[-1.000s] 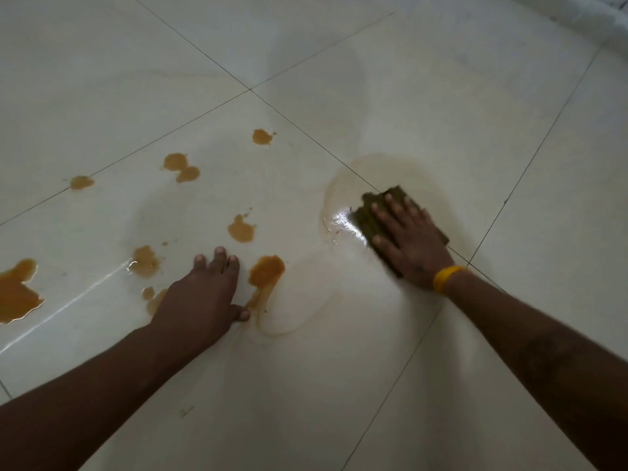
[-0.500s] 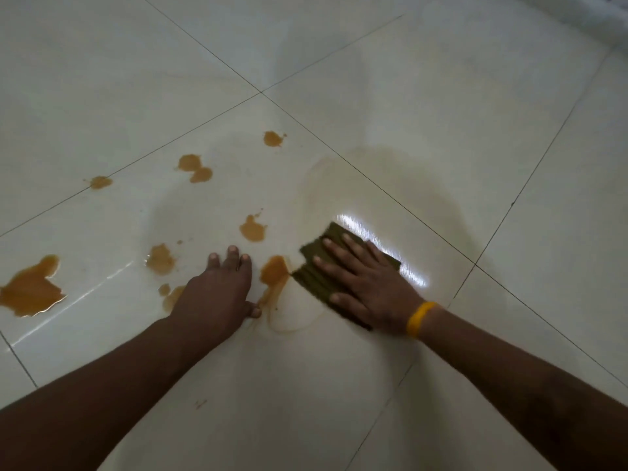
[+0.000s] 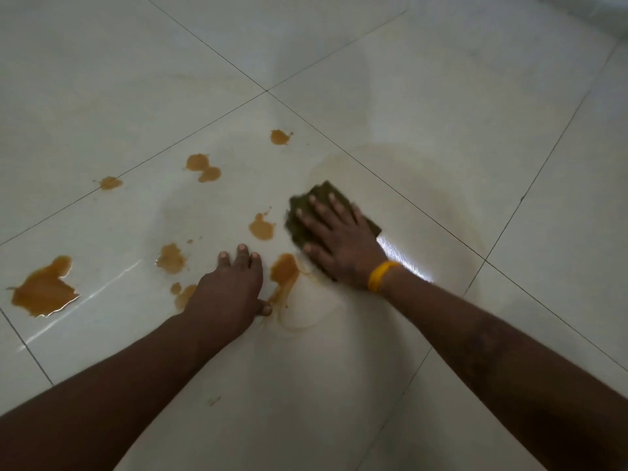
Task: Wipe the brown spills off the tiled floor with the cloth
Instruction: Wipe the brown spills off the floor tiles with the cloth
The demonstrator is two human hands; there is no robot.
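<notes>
My right hand point(image 3: 339, 239), with a yellow band on the wrist, presses flat with spread fingers on a dark olive cloth point(image 3: 317, 195) on the pale tiled floor point(image 3: 441, 96). The cloth's left edge lies just right of a small brown spill point(image 3: 261, 227), and another spill point(image 3: 284, 270) sits below it, beside my left hand point(image 3: 227, 290). That hand rests palm down on the floor and holds nothing. More brown spills lie to the left: a large puddle point(image 3: 42, 290), a patch point(image 3: 170, 258), a double blot point(image 3: 203, 167) and small spots point(image 3: 280, 137), point(image 3: 110, 182).
A faint wet smear point(image 3: 424, 185) marks the tiles to the right of the cloth, with a bright glare patch point(image 3: 404, 260) by my right wrist. Dark grout lines cross the floor. A pale raised edge point(image 3: 598, 11) shows at the top right corner.
My right hand slid the cloth from the right towards my left hand, then pushed it a little away from me, up to the small middle spill. My left hand stayed planted.
</notes>
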